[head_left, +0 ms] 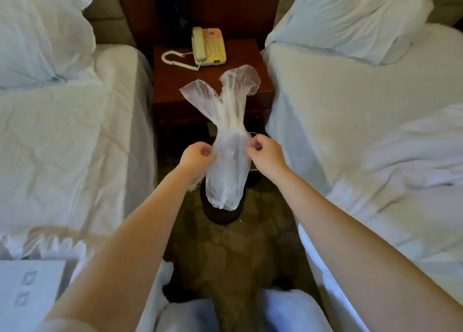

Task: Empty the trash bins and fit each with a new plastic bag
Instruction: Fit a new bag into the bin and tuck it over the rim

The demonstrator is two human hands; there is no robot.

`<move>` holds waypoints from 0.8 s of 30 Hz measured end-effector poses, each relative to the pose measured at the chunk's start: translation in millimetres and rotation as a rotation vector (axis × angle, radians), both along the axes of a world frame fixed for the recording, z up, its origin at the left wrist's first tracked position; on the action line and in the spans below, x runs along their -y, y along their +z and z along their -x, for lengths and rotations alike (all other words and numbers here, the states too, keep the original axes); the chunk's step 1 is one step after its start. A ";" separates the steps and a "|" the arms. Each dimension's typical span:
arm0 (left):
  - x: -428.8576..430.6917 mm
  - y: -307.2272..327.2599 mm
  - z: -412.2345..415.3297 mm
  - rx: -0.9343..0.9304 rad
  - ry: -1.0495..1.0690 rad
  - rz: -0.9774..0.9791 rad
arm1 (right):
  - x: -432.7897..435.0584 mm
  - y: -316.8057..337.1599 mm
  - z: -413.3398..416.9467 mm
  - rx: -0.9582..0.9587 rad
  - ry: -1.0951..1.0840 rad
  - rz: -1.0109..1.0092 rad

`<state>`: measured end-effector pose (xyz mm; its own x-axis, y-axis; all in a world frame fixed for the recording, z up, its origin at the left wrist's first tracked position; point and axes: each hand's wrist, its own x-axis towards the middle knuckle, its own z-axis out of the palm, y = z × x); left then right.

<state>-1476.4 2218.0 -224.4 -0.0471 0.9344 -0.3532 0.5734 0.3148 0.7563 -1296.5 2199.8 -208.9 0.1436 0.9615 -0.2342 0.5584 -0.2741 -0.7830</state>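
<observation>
Both hands held a thin, see-through bag (226,176) in the air between the two beds (62,143), just above a dark round bin (221,217) that stood on the carpeted floor (233,256). The left hand (198,156) pinched one side of the bag between thumb and curled fingers. The right hand (263,151) pinched the opposite side, so each grip was clamped on the plastic. The bag's two loops flared up and away toward the table (175,86) with the phone (208,47). Its closed end hung down in front of the bin and hid most of the bin's mouth. The step in hand looked like opening the bag for fitting. The hands sat about midway along the bag, so it would have paid to walk the fingers toward the looped end and rub the two layers apart there. A light shake would then let air in. Film this thin probably clings and tears easily, so a gentle, even pull on both sides would have suited. The closed end should go into the bin first, with the open edge then folded over the rim.
</observation>
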 end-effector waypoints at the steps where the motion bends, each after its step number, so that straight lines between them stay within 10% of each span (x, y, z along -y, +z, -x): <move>1: -5.1 -26.4 -3.1 -0.010 0.001 -0.006 | -7.1 -26.1 -3.6 0.013 0.014 -0.009; 14: -65.5 -310.3 -8.1 -0.028 -0.033 -0.121 | -80.5 -311.8 -16.2 0.105 0.130 -0.155; 24: -69.6 -416.6 -11.4 -0.111 -0.085 -0.327 | -80.4 -409.4 -13.1 0.104 0.328 -0.238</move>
